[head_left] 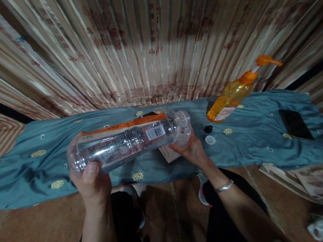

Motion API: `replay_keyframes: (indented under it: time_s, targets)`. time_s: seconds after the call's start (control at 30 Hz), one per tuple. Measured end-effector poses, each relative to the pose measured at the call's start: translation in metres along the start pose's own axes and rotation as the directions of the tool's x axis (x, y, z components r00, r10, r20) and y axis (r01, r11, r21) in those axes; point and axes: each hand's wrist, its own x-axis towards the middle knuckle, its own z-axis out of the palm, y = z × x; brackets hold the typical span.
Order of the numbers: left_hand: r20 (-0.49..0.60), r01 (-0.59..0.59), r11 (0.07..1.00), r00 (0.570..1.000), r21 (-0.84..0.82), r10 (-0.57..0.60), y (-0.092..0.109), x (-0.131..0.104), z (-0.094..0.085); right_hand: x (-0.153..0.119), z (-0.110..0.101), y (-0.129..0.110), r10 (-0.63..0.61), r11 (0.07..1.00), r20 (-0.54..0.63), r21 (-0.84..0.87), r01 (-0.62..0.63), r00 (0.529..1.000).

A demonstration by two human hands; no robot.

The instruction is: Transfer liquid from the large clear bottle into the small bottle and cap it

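A large clear plastic bottle with an orange-edged label and a barcode lies almost level across my view, its neck pointing right. My left hand is closed around the base end, thumb on the near side. At the neck end, my right hand grips the bottle from below and the right; some of its fingers are hidden behind the clear plastic. The mouth shows no cap. On the cloth just right of that hand lie a small black cap and a white round cap.
A blue-green cloth with yellow patterns covers the narrow surface. An orange pump bottle stands at the back right. A dark phone-like slab lies at the right end. Under the bottle sits a beige flat item. Striped curtains hang behind.
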Motion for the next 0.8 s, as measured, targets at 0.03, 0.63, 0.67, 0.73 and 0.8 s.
replay_keyframes:
  time_s: [0.03,0.63,0.67,0.73,0.8]
  targets:
    - [-0.008,0.007,1.000,1.000,-0.016,-0.007,0.0003,-0.0001,0.0003,-0.0001,-0.0002,-0.0004,0.002,1.000,0.000,0.001,-0.002,1.000]
    - [-0.059,0.069,0.993,0.995,-0.091,-0.075,0.0027,-0.0001,0.0033,0.0003,0.0005,-0.0015,0.006,1.000,-0.015,-0.004,-0.006,1.000]
    - [-0.054,0.062,0.994,0.996,-0.085,-0.066,0.0026,-0.0001,0.0031,0.0002,0.0002,-0.0017,0.013,1.000,-0.014,-0.003,-0.013,1.000]
    - [-0.040,0.041,0.997,0.998,-0.060,-0.043,0.0024,-0.0001,0.0027,0.0000,-0.0002,-0.0020,0.020,1.000,-0.011,0.003,-0.020,1.000]
    - [-0.030,0.028,0.999,0.999,-0.030,-0.029,0.0018,0.0000,0.0020,-0.0001,-0.0003,-0.0019,0.018,1.000,-0.011,0.006,-0.018,1.000]
